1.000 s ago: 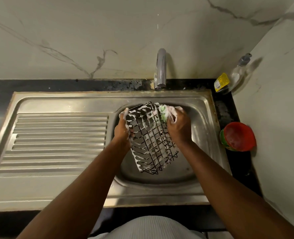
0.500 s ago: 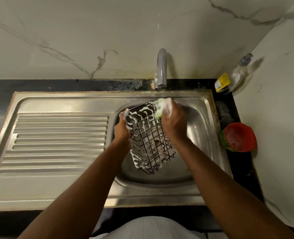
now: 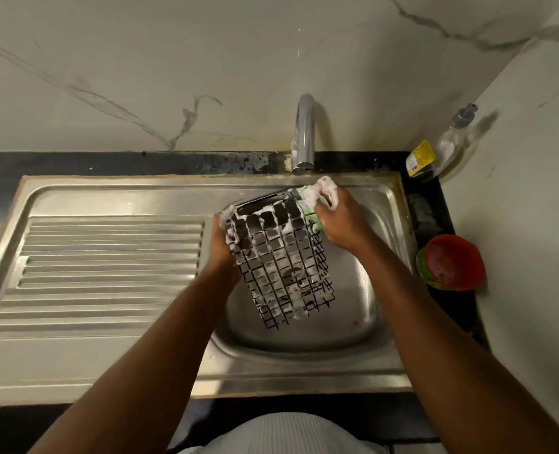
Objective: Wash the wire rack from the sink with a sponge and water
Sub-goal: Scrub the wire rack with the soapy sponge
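Left hand: the left hand [image 3: 223, 241] is closed around the upper left edge of the wire rack [image 3: 279, 260], with foam on the fingers.
Right hand: the right hand [image 3: 338, 221] is closed on a soapy sponge [image 3: 314, 199], which is pressed against the rack's upper right corner.
Wire rack: a black grid rack is held between both hands, tilted, above the sink basin [image 3: 363, 309]; its far edge is raised and its near end hangs lower. White suds are spread over most of the wires.
Sponge: green patches are seen under the foam, partly hidden by the right hand's fingers.
Tap: the tap [image 3: 304, 132] stands just beyond the right hand; no stream of water is seen.
Draining board: the ribbed board [image 3: 108, 267] lies to the left of the left hand.
Surface: to the right of the right hand, a clear soap bottle [image 3: 442, 149] and a red bowl [image 3: 453, 262] are set on the dark surface [image 3: 435, 217], well apart from the rack.
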Tool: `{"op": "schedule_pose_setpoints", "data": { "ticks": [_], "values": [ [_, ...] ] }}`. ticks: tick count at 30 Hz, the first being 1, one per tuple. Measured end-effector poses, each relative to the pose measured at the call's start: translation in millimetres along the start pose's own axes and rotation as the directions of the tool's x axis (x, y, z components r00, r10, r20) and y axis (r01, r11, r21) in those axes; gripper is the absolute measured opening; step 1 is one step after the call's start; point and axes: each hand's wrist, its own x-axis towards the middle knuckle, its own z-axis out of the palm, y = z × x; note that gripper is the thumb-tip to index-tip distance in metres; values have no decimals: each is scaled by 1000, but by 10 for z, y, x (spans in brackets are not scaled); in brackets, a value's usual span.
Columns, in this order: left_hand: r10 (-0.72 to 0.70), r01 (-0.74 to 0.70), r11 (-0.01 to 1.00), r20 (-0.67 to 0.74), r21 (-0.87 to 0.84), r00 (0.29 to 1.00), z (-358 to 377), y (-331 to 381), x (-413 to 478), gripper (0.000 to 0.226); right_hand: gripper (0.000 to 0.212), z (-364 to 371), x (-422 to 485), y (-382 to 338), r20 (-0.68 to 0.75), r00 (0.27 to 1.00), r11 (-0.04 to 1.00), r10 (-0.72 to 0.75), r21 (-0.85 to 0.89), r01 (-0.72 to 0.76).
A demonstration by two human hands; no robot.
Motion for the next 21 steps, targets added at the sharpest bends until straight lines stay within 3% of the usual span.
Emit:
{"op": "schedule_pose_setpoints", "data": {
  "ticks": [4,6,8,13,19,21],
  "values": [
    [-46,38,992,-67,-121,997,-109,-41,51,69,54,65,-120,-52,44,999,1000,-4,-1,4],
    [-85,71,987,-96,-143,992,-191,-77,82,76,47,93,-227,-56,67,998,999,-6,-46,9],
    [-130,118,985,-95,-123,987,-261,-76,89,76,36,167,-311,12,72,997,996,-11,-85,17],
    [-200,194,968,-24,-161,979,-254,-7,90,48,34,272,-257,76,-125,990,997,73,-22,-76],
    [-205,188,967,-90,-170,975,-322,-27,93,54,41,192,-104,-61,14,999,997,47,-67,-46],
    [-195,176,971,-110,-161,975,-373,-76,138,66,41,186,-108,-67,52,998,996,24,-90,-19]
  ]
}}
